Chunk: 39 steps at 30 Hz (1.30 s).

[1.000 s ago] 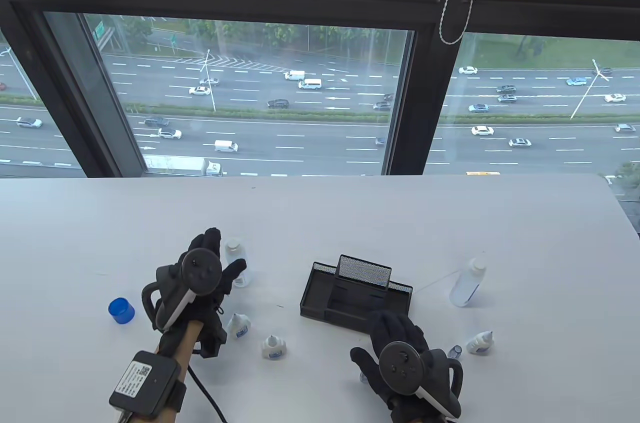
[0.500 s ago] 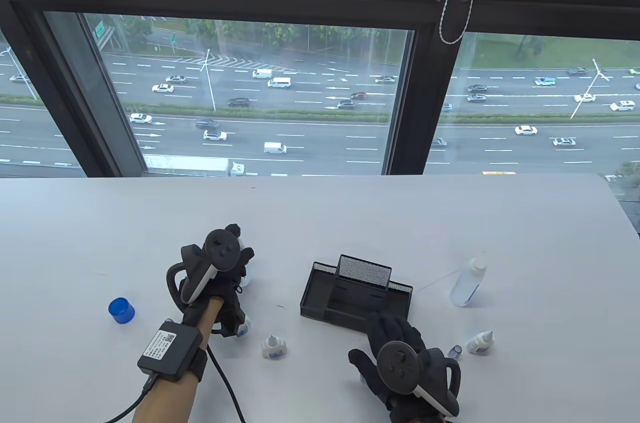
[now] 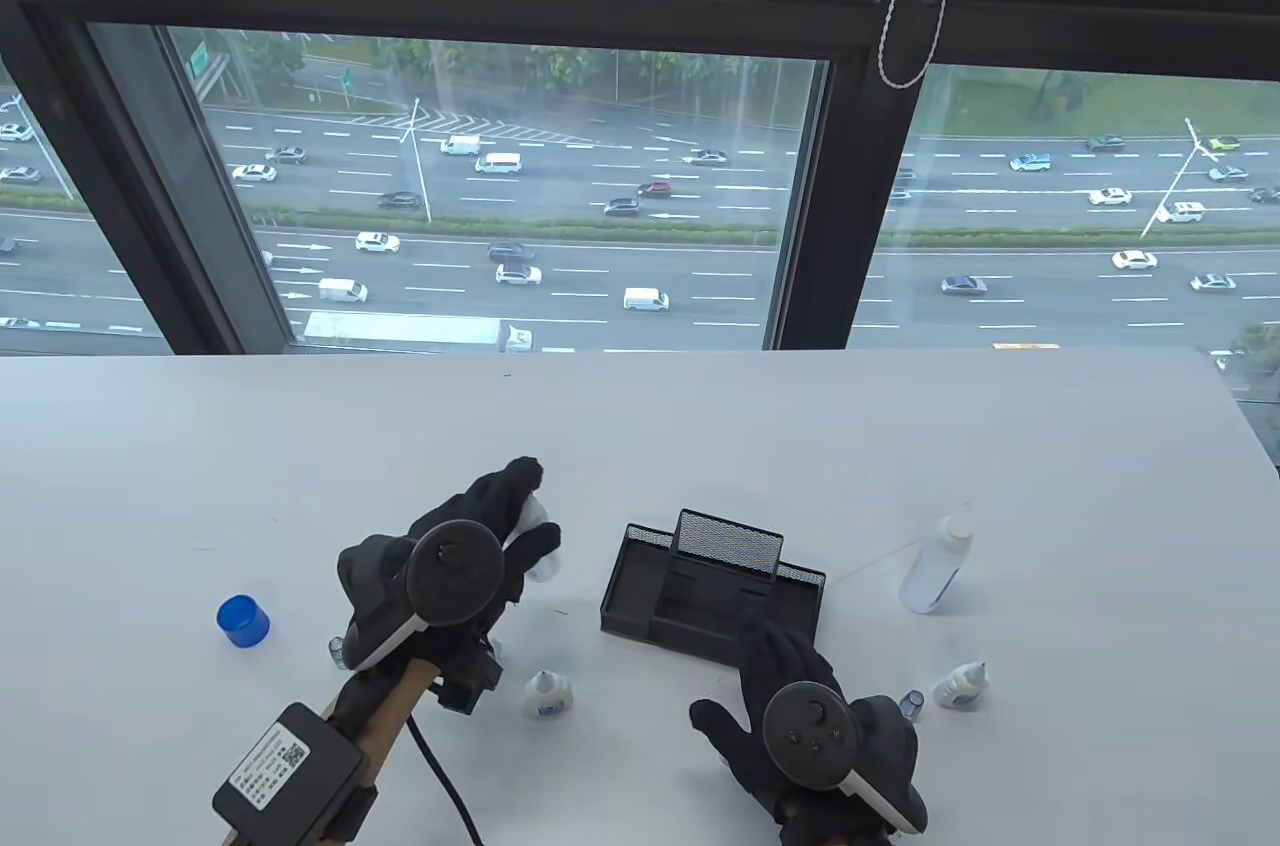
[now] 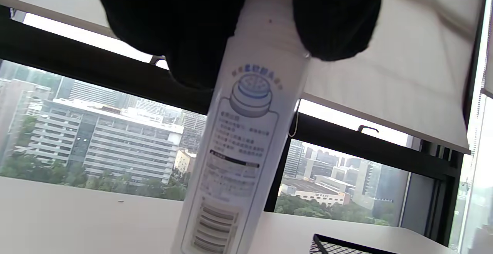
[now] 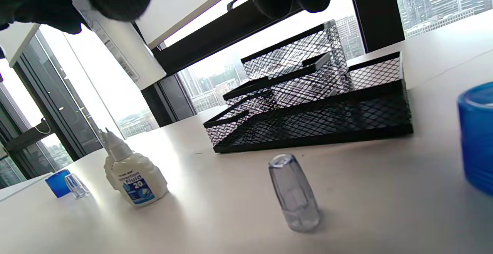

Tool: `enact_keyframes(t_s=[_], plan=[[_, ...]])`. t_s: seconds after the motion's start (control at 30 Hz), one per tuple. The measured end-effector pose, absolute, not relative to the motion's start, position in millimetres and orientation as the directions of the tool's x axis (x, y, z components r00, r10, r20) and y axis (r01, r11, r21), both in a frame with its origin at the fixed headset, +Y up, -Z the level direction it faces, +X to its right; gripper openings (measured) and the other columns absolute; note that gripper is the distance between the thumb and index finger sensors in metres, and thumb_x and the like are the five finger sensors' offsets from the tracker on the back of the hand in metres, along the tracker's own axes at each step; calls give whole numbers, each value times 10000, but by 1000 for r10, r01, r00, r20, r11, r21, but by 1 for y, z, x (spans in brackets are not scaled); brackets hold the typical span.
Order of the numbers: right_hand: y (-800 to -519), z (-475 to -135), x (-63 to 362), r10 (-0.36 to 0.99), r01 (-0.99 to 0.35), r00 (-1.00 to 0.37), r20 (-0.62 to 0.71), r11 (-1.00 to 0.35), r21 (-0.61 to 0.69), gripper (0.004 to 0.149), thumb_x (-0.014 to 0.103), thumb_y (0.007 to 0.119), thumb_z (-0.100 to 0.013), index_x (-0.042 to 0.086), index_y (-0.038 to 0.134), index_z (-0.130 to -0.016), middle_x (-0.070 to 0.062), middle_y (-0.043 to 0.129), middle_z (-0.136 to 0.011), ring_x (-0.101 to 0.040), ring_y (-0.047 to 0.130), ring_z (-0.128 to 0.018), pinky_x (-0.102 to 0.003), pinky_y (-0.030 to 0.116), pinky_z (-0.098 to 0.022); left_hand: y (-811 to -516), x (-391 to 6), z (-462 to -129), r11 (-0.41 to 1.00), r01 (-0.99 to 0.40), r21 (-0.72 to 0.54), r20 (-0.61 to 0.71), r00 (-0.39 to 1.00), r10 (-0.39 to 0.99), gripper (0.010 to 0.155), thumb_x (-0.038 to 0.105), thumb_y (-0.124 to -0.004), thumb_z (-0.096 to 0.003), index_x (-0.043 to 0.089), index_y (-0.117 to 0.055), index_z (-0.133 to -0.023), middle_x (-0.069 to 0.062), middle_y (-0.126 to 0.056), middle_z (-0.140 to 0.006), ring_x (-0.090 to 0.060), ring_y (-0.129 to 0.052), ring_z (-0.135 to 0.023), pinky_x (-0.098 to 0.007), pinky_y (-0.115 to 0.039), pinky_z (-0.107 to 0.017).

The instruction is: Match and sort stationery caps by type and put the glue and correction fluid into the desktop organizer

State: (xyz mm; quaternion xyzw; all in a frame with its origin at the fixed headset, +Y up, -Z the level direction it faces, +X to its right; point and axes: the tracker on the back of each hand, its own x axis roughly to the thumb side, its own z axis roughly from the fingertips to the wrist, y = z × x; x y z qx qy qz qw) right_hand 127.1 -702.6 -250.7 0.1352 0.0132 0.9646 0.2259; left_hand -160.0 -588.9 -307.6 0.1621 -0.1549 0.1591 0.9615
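My left hand point(image 3: 515, 526) grips a white glue bottle point(image 3: 532, 518) and holds it tilted above the table, left of the black mesh organizer point(image 3: 640, 601). In the left wrist view the bottle point(image 4: 238, 150) runs down from my gloved fingers point(image 4: 173, 26). My right hand point(image 3: 775, 661) lies flat with straight fingers at the organizer's front edge and holds nothing. A correction fluid bottle point(image 3: 548, 694) stands between the hands; it also shows in the right wrist view point(image 5: 133, 177). Another correction fluid bottle point(image 3: 960, 686) lies at the right beside a clear cap point(image 3: 910, 704).
A second glue bottle point(image 3: 935, 566) stands right of the organizer. A blue cap point(image 3: 243, 621) sits at the far left, and a small clear cap point(image 3: 335, 651) lies by my left wrist. In the right wrist view a clear cap point(image 5: 294, 192) and a blue cap point(image 5: 477, 134) lie close.
My left hand closed round the glue bottle, lifted it off the table and carried it rightwards towards the organizer. The right hand stayed almost still.
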Motion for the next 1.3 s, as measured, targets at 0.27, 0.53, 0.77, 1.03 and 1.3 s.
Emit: enact_keyframes(t_s=[0.27,0.53,0.77,1.03,1.3], plan=[[-697,-244,120,560,-560,-756,339,-821,107,968,566,707,-506,112,119,-1127,-200,229,-1184,-462,264,-1083,-622,319,-782,-583,-116,-250,899,-380,217,522,824,222,648,525,-793,-523,249,-642,-1089,-46,-873,-1028,-267,-1021,-816,-469,-824,-621],[-703,-243,108,726,-671,-578,374,-683,288,967,517,797,-481,106,213,-1133,-189,330,-1180,-456,342,-1084,-612,324,-780,-609,-72,-226,921,-376,99,635,737,232,651,524,-787,-526,227,-651,-1089,-56,-885,-1017,-262,-1032,-802,-462,-833,-615],[-705,-248,116,781,-735,-515,354,-615,286,713,462,856,-469,197,548,-1055,-113,697,-1053,-379,738,-958,-548,624,-717,-614,-72,-229,914,-400,69,647,715,264,676,564,-778,-517,255,-628,-1100,-27,-867,-1037,-231,-1015,-833,-473,-816,-633],[-702,-250,130,813,-799,-497,303,-565,206,706,458,848,-477,167,548,-1046,-130,708,-1033,-387,780,-926,-547,671,-687,-599,-149,-256,887,-413,206,465,839,283,734,672,-686,-513,264,-608,-1118,-53,-808,-1094,-274,-956,-903,-518,-765,-672],[-703,-252,134,838,-826,-467,282,-527,198,709,453,834,-489,174,507,-1053,-141,686,-1042,-397,766,-934,-553,664,-688,-626,-273,-297,945,-194,265,-51,975,215,685,619,-698,-548,278,-587,-1133,-86,-682,-1187,-342,-808,-1048,-579,-668,-736]])
